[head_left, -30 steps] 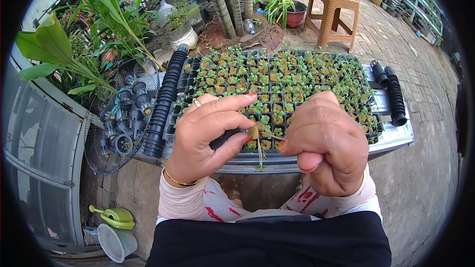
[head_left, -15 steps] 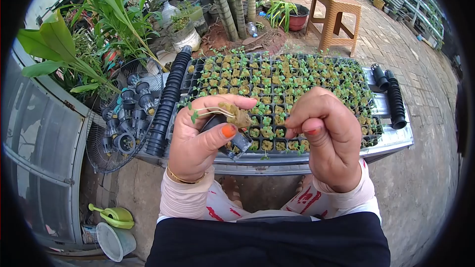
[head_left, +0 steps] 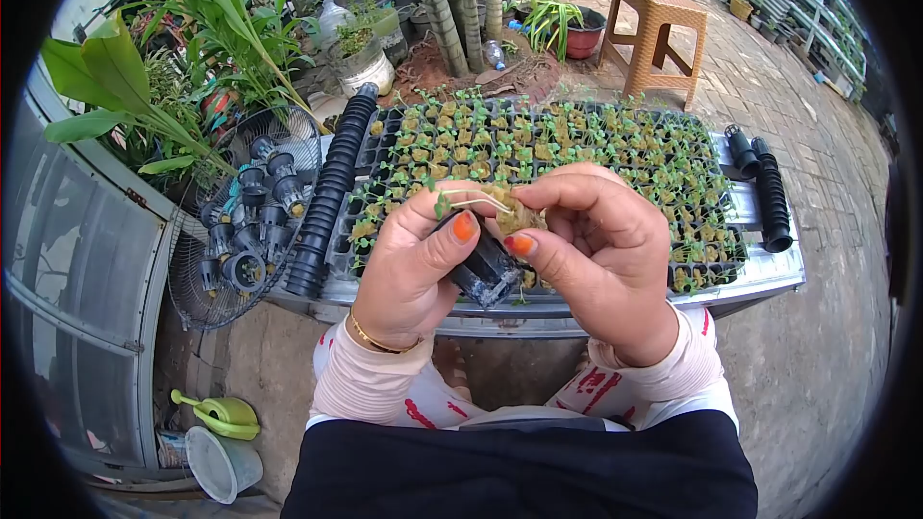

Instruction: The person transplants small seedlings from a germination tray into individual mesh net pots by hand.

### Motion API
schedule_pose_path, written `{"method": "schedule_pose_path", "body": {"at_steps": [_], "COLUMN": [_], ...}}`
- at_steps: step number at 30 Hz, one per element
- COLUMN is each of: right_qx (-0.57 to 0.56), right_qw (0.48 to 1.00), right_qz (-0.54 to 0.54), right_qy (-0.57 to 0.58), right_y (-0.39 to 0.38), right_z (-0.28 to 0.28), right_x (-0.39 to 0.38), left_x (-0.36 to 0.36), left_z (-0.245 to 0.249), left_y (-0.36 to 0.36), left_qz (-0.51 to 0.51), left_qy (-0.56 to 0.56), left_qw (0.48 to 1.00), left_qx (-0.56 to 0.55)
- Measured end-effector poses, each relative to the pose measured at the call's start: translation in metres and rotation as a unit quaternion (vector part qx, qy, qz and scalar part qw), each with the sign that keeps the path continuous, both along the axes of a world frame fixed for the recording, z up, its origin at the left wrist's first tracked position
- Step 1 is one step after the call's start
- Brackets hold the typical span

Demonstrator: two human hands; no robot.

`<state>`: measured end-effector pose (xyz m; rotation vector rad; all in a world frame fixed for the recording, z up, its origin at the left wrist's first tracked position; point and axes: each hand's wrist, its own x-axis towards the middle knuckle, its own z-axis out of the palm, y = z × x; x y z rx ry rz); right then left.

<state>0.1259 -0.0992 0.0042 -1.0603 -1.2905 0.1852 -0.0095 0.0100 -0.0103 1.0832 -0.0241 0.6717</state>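
My left hand (head_left: 409, 264) is wrapped round a black net pot (head_left: 481, 272), which lies tilted across the fingers. Between the thumb and fingertips of my right hand (head_left: 611, 250) is a seedling plug (head_left: 519, 211), a damp yellow-brown cube. Its thin pale stems run left, with small green leaves (head_left: 442, 202) over my left fingers. The plug sits just above the pot, close to my left thumb. Behind both hands spreads a black seedling tray (head_left: 386, 147) full of similar plugs with sprouts; my hands hide part of its near side.
Left of the tray lies a long stack of black pots (head_left: 332, 187), beside a wire basket (head_left: 183, 300) of loose net pots (head_left: 286, 183). A shorter stack (head_left: 772, 197) lies at right. Beyond stands a brown stool (head_left: 661, 2). A green watering can (head_left: 229, 413) and bucket (head_left: 216, 469) are lower left.
My right hand has moved left and taken hold of the seedling plug, which lay against my left hand. Both hands are now close together, the left slightly further right with the pot.
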Motion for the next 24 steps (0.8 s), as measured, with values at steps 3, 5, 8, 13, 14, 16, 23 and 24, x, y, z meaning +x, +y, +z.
{"method": "schedule_pose_path", "body": {"at_steps": [3,5,8,13,14,16,23,24], "right_qx": [0.032,0.037,0.041,0.072,0.086,0.110,0.173,0.173], "right_qw": [0.999,0.996,0.985,0.959,0.955,0.946,0.922,0.922], "right_qz": [0.001,-0.079,-0.124,-0.173,-0.178,-0.184,-0.183,-0.183], "right_qy": [0.040,-0.032,-0.115,-0.214,-0.223,-0.244,-0.294,-0.294], "right_y": [-0.003,-0.009,-0.015,-0.009,-0.007,-0.003,0.003,0.003], "right_z": [0.003,0.010,0.018,0.013,0.012,0.010,0.001,0.000], "right_x": [0.005,0.008,0.005,0.000,0.000,0.002,0.002,0.002], "left_x": [0.001,-0.001,-0.001,-0.002,-0.002,-0.002,-0.003,-0.003], "left_z": [0.003,-0.004,-0.005,-0.004,-0.004,-0.003,-0.004,-0.004], "left_y": [0.003,0.017,0.023,0.024,0.023,0.021,0.020,0.020], "left_qz": [-0.017,-0.059,-0.038,0.002,0.001,0.001,-0.014,-0.018], "left_qy": [-0.030,-0.047,-0.063,-0.060,-0.060,-0.052,-0.052,-0.055], "left_qw": [0.995,0.986,0.983,0.978,0.978,0.981,0.975,0.974], "left_qx": [-0.094,-0.151,-0.170,-0.199,-0.199,-0.185,-0.216,-0.218]}}
